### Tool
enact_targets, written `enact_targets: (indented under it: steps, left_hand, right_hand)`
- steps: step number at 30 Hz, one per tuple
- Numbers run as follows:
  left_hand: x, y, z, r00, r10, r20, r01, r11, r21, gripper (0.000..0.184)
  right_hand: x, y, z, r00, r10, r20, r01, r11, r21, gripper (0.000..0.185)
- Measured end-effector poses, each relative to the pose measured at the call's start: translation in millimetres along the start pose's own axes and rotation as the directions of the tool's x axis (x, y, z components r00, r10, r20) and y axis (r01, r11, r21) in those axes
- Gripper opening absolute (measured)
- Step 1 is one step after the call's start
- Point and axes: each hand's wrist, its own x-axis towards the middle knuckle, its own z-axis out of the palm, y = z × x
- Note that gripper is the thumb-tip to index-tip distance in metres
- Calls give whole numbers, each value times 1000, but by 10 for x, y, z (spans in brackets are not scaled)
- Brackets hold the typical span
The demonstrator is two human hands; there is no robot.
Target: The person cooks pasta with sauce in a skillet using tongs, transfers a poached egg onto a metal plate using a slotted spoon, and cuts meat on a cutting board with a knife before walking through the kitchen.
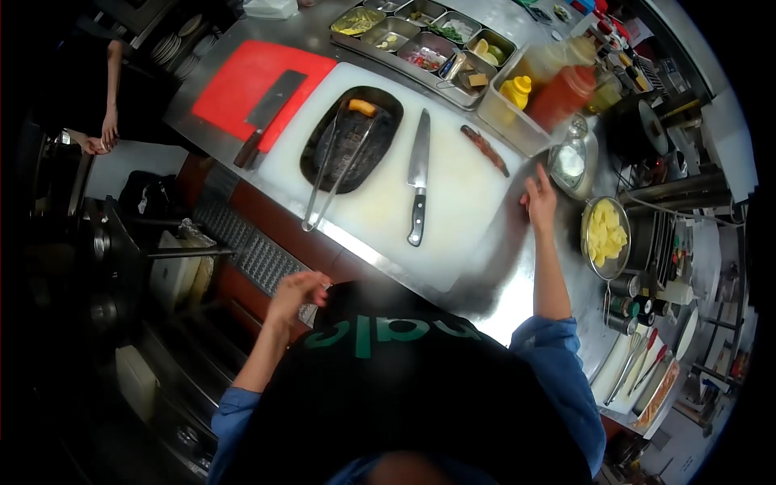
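Note:
My right hand (540, 200) is held over the steel counter, right of the white cutting board (356, 218), fingers stretched out and holding nothing. It is nearest to a metal dish with white contents (568, 164). My left hand (301, 294) hovers before the counter's front edge, fingers loosely bent and apart, with nothing visible in it. On the white board lie a chef's knife (418, 182), a dark reddish-brown strip of food (485, 151) and a dark oval pan (380, 145). Metal tongs (322, 182) rest in the pan beside an orange-brown piece of food (362, 107).
A cleaver (275, 101) lies on a red cutting board (222, 89). Trays of ingredients (428, 52) and a bin of sauce bottles (517, 121) line the back. To the right stands a bowl of yellow pieces (605, 234). Another person's hands (105, 136) show at far left.

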Motion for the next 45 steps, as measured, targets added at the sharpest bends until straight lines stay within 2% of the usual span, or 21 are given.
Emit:
enact_targets:
  steps: [2,5,8,9,11,12,14,15,16,17,18,20,23,28,30,33,35,37,39,42,45]
  left_hand:
    - [36,201,-49,976,74,-203,-95,991,-95,37]
    - [273,425,-203,887,158,-434,-222,970,-100,37]
    - [902,484,-583,808,325,-492,-372,928,3,26]
    - [1076,570,-618,788,384,-481,-417,908,42,23]
    - [1342,839,-590,841,350,-412,-374,927,23,20]
    - [1468,998,-536,868,336,-366,-353,935,21,19]
    - [1756,1163,-553,963,253,-97,-258,965,-45,42]
    - [1862,1187,-587,968,249,-22,-249,967,-55,46]
    - [1950,1188,-620,969,240,59,-237,969,-64,50]
    - [1912,1240,-593,976,207,69,-204,978,-51,53]
    - [1863,1245,-565,974,215,70,-211,975,-64,53]
    - [1740,1191,-489,970,231,77,-223,970,-99,53]
    - [1455,1106,-370,951,299,84,-292,953,-85,49]
    - [932,1044,-21,910,375,178,-368,927,-73,57]
    - [707,1056,233,869,379,318,-369,925,-93,57]
    - [579,900,663,834,287,472,-298,953,-53,59]
    - [669,672,991,807,166,567,-208,978,10,62]
    - [672,443,1399,822,91,563,-131,991,30,68]
    - [583,271,1861,858,35,513,-58,998,28,63]
    - [734,-40,2424,869,39,493,-65,997,35,64]
    - [781,-226,2802,948,68,311,-71,997,-2,49]
  right_hand:
    - [-135,-180,-43,1000,2,7,-1,996,-93,55]
    - [-471,-535,-105,983,-88,-159,42,961,-272,52]
    - [-867,-525,-116,942,-104,-319,67,990,-126,50]
    - [-1073,-554,-57,939,-86,-334,31,986,-167,45]
    - [-1490,-554,242,949,-65,-307,20,989,-148,30]
    - [-1663,-589,470,967,34,-252,-71,988,-140,26]
    - [-1923,-1006,1100,983,106,-147,-124,985,-120,23]
    - [-1989,-1166,1449,992,70,-108,-86,984,-157,27]
    - [-2030,-1356,1779,993,110,-31,-113,984,-136,41]
    - [-2022,-1600,2041,979,184,84,-158,955,-252,63]
    - [-2021,-1601,2371,992,73,100,-28,920,-390,79]
    - [-2037,-1830,2772,991,24,129,48,849,-526,93]
    - [-2172,-1839,3013,994,71,80,-17,845,-534,99]
    - [-2537,-1791,2873,985,145,-95,-173,877,-448,88]
    - [-2705,-1813,2698,970,145,-192,-217,874,-434,81]
    - [-2974,-1854,2266,920,220,-324,-339,861,-380,75]
    - [-3221,-1769,1994,895,121,-430,-281,901,-331,67]
    - [-3437,-1648,1782,836,113,-536,-278,931,-237,64]
    - [-3674,-1573,1551,766,153,-624,-314,937,-155,63]
    - [-3971,-1486,1186,717,103,-689,-278,949,-147,62]
    - [-4185,-1383,905,664,23,-748,-253,948,-195,60]
